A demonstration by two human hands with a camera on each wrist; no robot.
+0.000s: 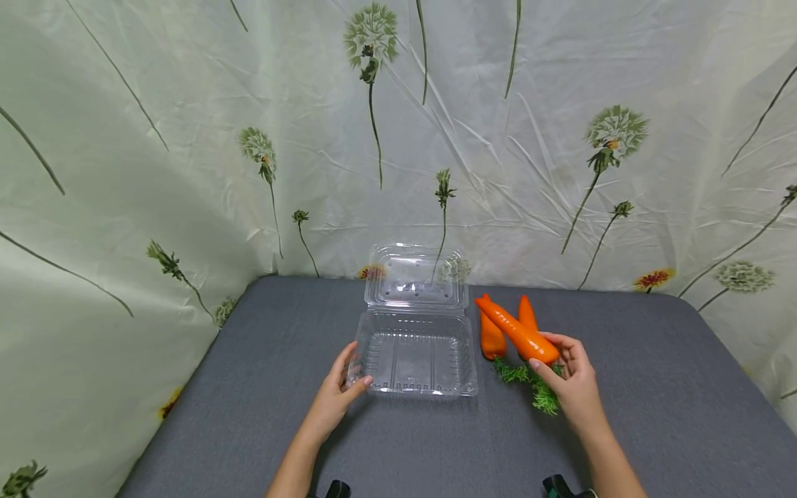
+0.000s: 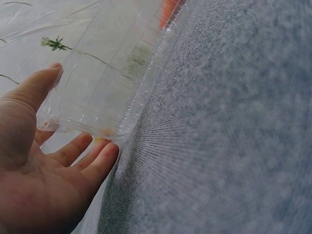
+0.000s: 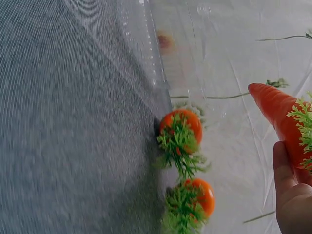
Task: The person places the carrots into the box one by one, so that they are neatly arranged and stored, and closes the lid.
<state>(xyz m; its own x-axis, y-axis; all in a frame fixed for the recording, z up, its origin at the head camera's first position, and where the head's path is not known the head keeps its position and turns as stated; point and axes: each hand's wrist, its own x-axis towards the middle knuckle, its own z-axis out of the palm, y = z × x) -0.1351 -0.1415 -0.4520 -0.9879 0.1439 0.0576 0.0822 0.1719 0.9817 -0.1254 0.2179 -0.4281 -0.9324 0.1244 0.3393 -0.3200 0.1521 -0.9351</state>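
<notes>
A clear plastic clamshell container stands on the table with its lid raised at the back. My left hand holds its front left corner, thumb at the front rim and fingers along the left side; the left wrist view shows the thumb on the clear wall. To the right, my right hand grips an orange carrot by its thick end, lifted above two other carrots. Its narrow tip points to the back left. In the right wrist view the held carrot shows green leaves at its top.
Two carrots lie right of the container, one close to its wall and another partly hidden behind the held one. Their green tops face the front. A flowered curtain hangs behind the grey table.
</notes>
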